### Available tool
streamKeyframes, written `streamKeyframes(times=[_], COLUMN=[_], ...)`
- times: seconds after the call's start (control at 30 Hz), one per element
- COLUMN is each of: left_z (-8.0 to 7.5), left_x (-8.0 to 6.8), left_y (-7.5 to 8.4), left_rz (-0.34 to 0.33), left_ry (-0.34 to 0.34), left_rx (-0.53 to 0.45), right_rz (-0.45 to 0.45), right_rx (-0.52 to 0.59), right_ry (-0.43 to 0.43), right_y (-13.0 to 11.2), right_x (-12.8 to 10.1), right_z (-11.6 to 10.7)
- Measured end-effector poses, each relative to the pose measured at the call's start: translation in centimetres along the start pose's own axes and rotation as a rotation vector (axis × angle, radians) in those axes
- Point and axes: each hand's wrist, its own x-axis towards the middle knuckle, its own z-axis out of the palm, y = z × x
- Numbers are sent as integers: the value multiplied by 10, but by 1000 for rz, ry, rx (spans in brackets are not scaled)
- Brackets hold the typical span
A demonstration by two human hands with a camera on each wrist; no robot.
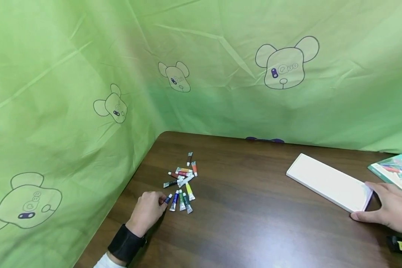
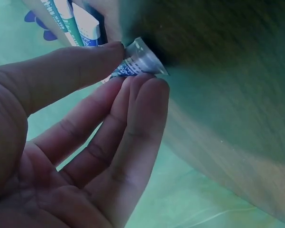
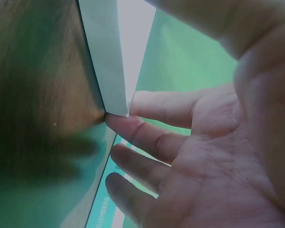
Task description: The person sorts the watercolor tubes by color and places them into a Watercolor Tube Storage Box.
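My left hand (image 1: 149, 209) pinches a small blue paint tube (image 1: 168, 198) between thumb and fingertips at the left of the table. In the left wrist view, the flat crimped end of that paint tube (image 2: 141, 59) sticks out past the fingertips. Beside it lie a row of blue and green paint tubes (image 1: 182, 200) and a loose heap of other colours (image 1: 183, 173). On the right, my right hand (image 1: 393, 208) grips the near end of a flat white box (image 1: 328, 180), thumb at one corner and fingers at the other. The right wrist view shows fingers against the box's edge (image 3: 106, 61).
A teal printed pack (image 1: 396, 171) lies at the far right, beyond my right hand. The brown wooden table (image 1: 248, 216) stretches between the hands. Green cloth (image 1: 221, 74) with bear drawings hangs behind and to the left.
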Motion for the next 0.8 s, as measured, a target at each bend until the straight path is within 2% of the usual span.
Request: streamKeyframes(times=[0.23,0.4,0.63,0.8], left_z=[1,-1,-8,-6], left_x=[9,13,8,3], left_y=[5,3,-5,-8], left_rz=[13,14,-60,-39], left_ry=[-23,-29,-63,-42], left_rx=[-27,-37,-22,-34], right_rz=[45,65,22,-34], right_rx=[6,19,47,63], right_ry=[-101,-143,-153,-147], right_y=[3,0,-12,-16], right_x=[-14,-15,-7,-8], right_z=[-4,-7,-13,-20])
